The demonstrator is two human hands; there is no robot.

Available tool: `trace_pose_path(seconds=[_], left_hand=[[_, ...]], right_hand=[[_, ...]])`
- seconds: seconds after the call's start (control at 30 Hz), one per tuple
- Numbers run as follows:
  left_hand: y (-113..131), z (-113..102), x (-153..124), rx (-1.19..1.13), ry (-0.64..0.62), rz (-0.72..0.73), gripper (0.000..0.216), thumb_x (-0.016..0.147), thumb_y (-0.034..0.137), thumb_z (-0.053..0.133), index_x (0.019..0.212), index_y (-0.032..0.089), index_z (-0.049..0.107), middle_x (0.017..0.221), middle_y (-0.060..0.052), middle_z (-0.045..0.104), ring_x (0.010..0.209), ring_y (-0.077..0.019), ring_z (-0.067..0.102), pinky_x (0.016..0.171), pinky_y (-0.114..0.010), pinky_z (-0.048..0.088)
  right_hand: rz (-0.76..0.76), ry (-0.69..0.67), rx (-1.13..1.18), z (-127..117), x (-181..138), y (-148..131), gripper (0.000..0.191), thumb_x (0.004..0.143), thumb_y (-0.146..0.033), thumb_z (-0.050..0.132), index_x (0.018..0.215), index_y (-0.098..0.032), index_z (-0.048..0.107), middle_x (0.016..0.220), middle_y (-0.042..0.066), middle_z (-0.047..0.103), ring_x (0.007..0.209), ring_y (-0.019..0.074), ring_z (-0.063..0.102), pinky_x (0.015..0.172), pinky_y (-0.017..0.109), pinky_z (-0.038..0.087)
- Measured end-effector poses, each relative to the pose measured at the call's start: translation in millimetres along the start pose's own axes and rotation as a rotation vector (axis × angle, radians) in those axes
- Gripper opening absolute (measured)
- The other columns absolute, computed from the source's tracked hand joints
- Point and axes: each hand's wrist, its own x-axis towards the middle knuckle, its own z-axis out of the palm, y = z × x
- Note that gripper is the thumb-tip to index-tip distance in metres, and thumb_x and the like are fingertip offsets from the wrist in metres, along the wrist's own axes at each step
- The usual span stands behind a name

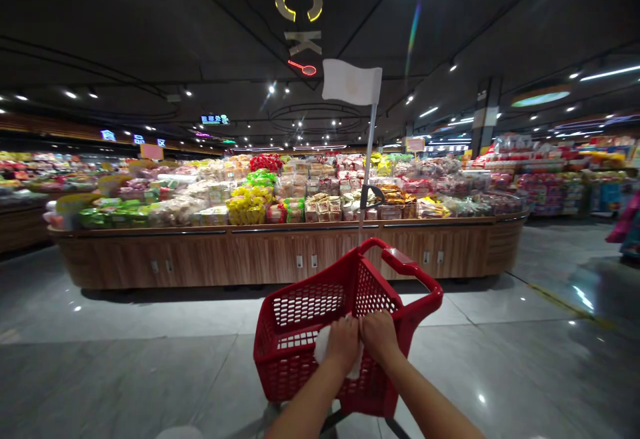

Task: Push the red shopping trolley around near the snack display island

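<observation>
Both hands sit side by side on the near rim of a red plastic trolley basket (300, 332), which stands on the glossy grey tiled floor (125, 372) right in front of the person. The left hand (343, 342) is curled over the rim with something white and crumpled (323, 347) caught under its fingers; whether it is paper or cloth I cannot tell. The right hand (379, 337), touching the left, is closed over the same rim. A red loop handle (406, 267) arches over the basket's far end, and a thin pole (369, 152) rises from there to a small white flag (351, 83). Well beyond the trolley runs a long wooden display island (280, 252) piled with bagged and boxed snacks (250, 202). More stocked shelves (547, 189) stand off to the right, near a dark pillar (484, 115).
</observation>
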Motion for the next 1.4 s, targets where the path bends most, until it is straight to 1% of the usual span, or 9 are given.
trace_pose_path(seconds=[0.13, 0.23, 0.37, 0.53, 0.67, 0.97, 1.07, 1.2, 1.4], left_hand=[[14.4, 12.2, 0.8, -0.053, 0.055, 0.064, 0.030, 0.095, 0.015, 0.037, 0.119, 0.019, 0.055, 0.116, -0.009, 0.061, 0.104, -0.0233, 0.056, 0.093, -0.038, 0.043], [-6.1, 7.6, -17.7, -0.099, 0.062, 0.181, 0.032, 0.094, 0.023, 0.046, 0.126, 0.023, 0.051, 0.118, -0.007, 0.061, 0.108, -0.0216, 0.056, 0.095, -0.035, 0.043], [-31.5, -10.0, -40.1, -0.057, 0.058, 0.112, 0.025, 0.092, 0.037, 0.053, 0.113, 0.025, 0.060, 0.107, -0.005, 0.065, 0.108, -0.0229, 0.057, 0.105, -0.045, 0.036], [-50.2, -22.3, -45.3, -0.084, -0.101, 0.172, 0.052, 0.085, 0.043, 0.060, 0.133, 0.028, 0.046, 0.132, -0.008, 0.054, 0.119, -0.0249, 0.052, 0.101, -0.039, 0.041], [-58.3, -20.2, -42.5, -0.080, -0.163, 0.145, 0.043, 0.092, 0.034, 0.050, 0.134, 0.025, 0.046, 0.131, -0.009, 0.055, 0.117, -0.0224, 0.055, 0.097, -0.035, 0.044], [13.3, -19.9, -4.8, -0.061, -0.077, 0.030, 0.027, 0.093, 0.022, 0.040, 0.112, 0.018, 0.059, 0.113, -0.010, 0.064, 0.105, -0.0228, 0.061, 0.090, -0.034, 0.047], [21.6, -16.4, 0.9, -0.051, -0.026, 0.016, 0.027, 0.092, 0.019, 0.039, 0.110, 0.017, 0.059, 0.110, -0.011, 0.065, 0.102, -0.0230, 0.062, 0.088, -0.034, 0.048], [-15.6, -14.4, -16.5, 0.000, -0.047, 0.091, 0.024, 0.094, 0.027, 0.042, 0.107, 0.018, 0.061, 0.108, -0.009, 0.065, 0.101, -0.0225, 0.061, 0.087, -0.034, 0.048], [-118.3, -16.1, -81.8, 0.086, -0.062, -0.036, 0.023, 0.094, 0.025, 0.045, 0.110, 0.022, 0.061, 0.111, -0.008, 0.065, 0.104, -0.0211, 0.059, 0.089, -0.032, 0.046]], right_hand=[[-0.024, 0.014, -0.018, -3.3, -5.1, 12.8, 0.037, 0.094, -0.016, 0.041, 0.073, -0.017, 0.072, 0.074, 0.009, 0.072, 0.075, 0.0203, 0.064, 0.074, 0.034, 0.033], [0.005, 0.035, -0.002, -4.7, -8.3, 23.5, 0.039, 0.095, -0.019, 0.040, 0.072, -0.018, 0.072, 0.074, 0.008, 0.072, 0.076, 0.0200, 0.064, 0.075, 0.034, 0.033], [0.026, 0.041, 0.002, -4.2, -8.8, 28.8, 0.037, 0.094, -0.019, 0.043, 0.070, -0.017, 0.071, 0.073, 0.008, 0.072, 0.075, 0.0195, 0.064, 0.078, 0.034, 0.033], [0.045, 0.010, -0.011, -10.2, -8.7, 26.1, 0.037, 0.093, -0.019, 0.043, 0.071, -0.017, 0.072, 0.073, 0.009, 0.072, 0.075, 0.0202, 0.064, 0.079, 0.035, 0.033], [0.029, 0.021, -0.002, -12.2, -9.0, 22.9, 0.038, 0.094, -0.020, 0.042, 0.071, -0.018, 0.072, 0.074, 0.008, 0.072, 0.075, 0.0201, 0.064, 0.078, 0.034, 0.033], [0.047, 0.008, -0.016, -6.0, -5.0, 12.8, 0.032, 0.090, -0.014, 0.045, 0.072, -0.016, 0.072, 0.073, 0.010, 0.072, 0.073, 0.0210, 0.065, 0.073, 0.035, 0.033], [0.038, 0.011, -0.006, -3.0, -5.6, 11.6, 0.032, 0.091, -0.017, 0.045, 0.072, -0.017, 0.072, 0.074, 0.010, 0.073, 0.073, 0.0213, 0.065, 0.072, 0.035, 0.033], [0.044, -0.002, -0.015, -2.3, -3.2, 16.7, 0.037, 0.092, -0.019, 0.043, 0.070, -0.018, 0.072, 0.071, 0.010, 0.072, 0.069, 0.0185, 0.064, 0.072, 0.033, 0.033], [0.004, -0.018, -0.041, -5.4, 6.3, 24.3, 0.032, 0.090, -0.015, 0.047, 0.073, -0.019, 0.073, 0.071, 0.008, 0.072, 0.072, 0.0195, 0.064, 0.073, 0.032, 0.034]])
